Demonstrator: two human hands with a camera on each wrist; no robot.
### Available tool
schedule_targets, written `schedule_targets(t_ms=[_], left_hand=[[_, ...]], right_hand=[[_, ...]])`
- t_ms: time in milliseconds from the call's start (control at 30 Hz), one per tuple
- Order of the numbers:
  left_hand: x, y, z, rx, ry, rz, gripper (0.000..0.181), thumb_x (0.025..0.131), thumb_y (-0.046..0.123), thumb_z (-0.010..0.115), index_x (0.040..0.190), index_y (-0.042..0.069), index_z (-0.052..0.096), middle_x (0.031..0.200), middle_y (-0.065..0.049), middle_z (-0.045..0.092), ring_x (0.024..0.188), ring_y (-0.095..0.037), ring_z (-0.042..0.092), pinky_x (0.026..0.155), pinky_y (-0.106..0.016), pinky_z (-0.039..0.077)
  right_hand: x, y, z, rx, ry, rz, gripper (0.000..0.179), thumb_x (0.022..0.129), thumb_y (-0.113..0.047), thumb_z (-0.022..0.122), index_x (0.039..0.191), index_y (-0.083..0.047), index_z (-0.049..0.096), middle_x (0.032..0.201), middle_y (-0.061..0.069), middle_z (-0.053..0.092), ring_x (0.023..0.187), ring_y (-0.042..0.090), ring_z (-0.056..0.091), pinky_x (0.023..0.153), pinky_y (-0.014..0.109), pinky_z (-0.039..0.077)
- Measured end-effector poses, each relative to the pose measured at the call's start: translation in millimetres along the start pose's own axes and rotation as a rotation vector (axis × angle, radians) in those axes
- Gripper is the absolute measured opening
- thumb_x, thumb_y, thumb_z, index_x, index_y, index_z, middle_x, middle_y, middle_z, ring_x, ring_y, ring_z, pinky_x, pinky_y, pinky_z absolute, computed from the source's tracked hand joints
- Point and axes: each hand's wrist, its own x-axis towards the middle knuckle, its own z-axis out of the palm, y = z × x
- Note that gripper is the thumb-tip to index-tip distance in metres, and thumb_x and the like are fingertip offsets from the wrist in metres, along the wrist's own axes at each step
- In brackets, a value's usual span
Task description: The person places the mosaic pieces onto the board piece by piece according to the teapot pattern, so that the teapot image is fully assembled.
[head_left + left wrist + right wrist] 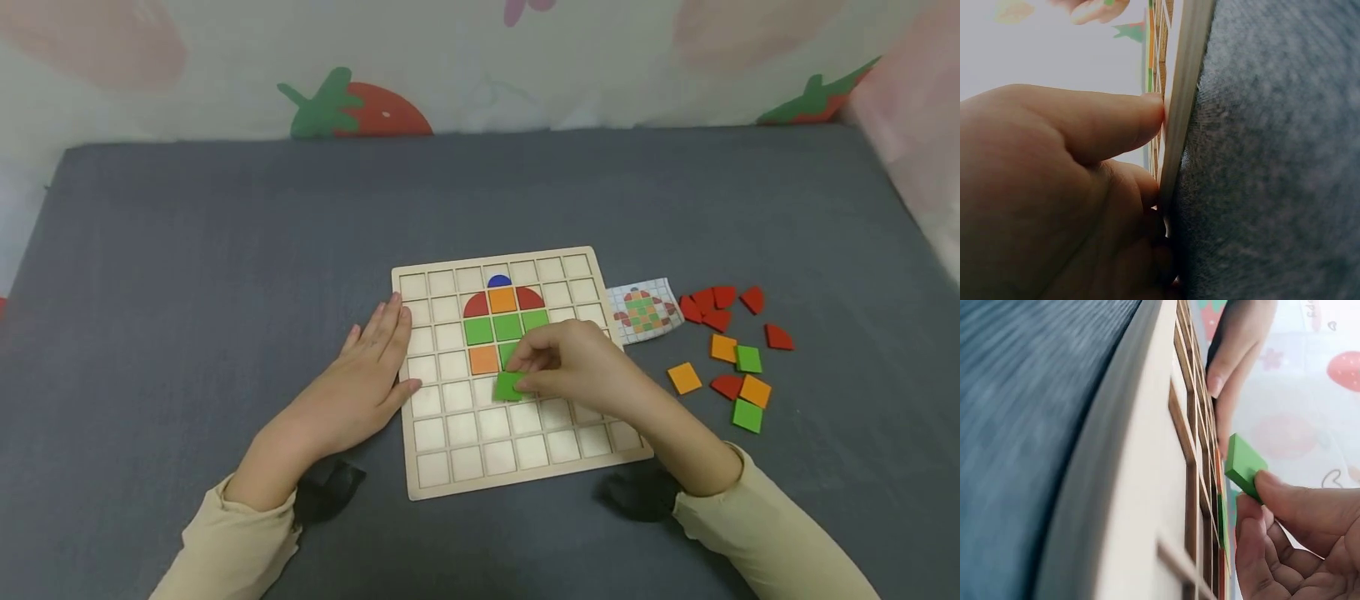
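Right hand pinches a green square tile between thumb and fingertips; the tile hangs over the grid board, apart from its surface and tilted to it in the right wrist view. Key relation: from the head view, the tile overlaps the uncovered cell just below the lowest green in the fourth column from the left, close beneath the row with an orange inset. Being square, the tile has no long axis; the right hand, at its right side, is the nearer. Left hand lies with fingers extended along the board's left edge, thumb tip on the rim, gripping no tile. Board: pale, apparently wooden, raised strips forming square cells, rounded corners. Tiles: flat, thick-edged, smooth, matt; material not determinable. Blue half-round piece sits at the pattern's top. A slightly curled printed card adjoins the board's right side; beyond it, loose red wedges, orange squares and green squares lie on dark, woven-looking cloth.
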Motion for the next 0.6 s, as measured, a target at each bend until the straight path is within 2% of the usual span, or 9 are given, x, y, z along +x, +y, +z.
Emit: schedule_targets(t_ms=[233,467,600], left_hand=[[0.3,0.5,1.4,0.003,-0.006,-0.01,0.072,0.1,0.025,0.045,0.149,-0.004,0.001,0.156,-0.017,-0.01,0.143,-0.031,-0.006,0.111,-0.055,0.007],[-0.7,1.1,0.8,0.003,0.026,0.002,0.071,0.1,0.023,0.046,0.148,-0.006,0.004,0.156,-0.019,-0.006,0.143,-0.034,-0.002,0.111,-0.056,0.009],[-0.3,0.9,0.4,0.002,0.008,-0.009,0.072,0.1,0.024,0.046,0.149,-0.004,0.002,0.156,-0.017,-0.007,0.143,-0.032,-0.004,0.111,-0.055,0.008]], right_hand=[[8.4,-7.4,7.7,-0.045,-0.007,-0.02,0.012,0.078,0.0,0.074,0.088,-0.006,0.073,0.08,-0.003,0.069,0.071,0.008,0.061,0.068,0.026,0.051],[12.4,-12.3,9.4,-0.142,-0.006,-0.057,0.008,0.077,-0.006,0.077,0.083,-0.012,0.076,0.079,-0.008,0.069,0.071,0.006,0.059,0.065,0.025,0.049],[13.9,-12.1,8.7,-0.144,-0.021,-0.05,0.009,0.078,-0.005,0.075,0.082,-0.013,0.076,0.079,-0.008,0.069,0.073,0.006,0.06,0.067,0.025,0.049]])
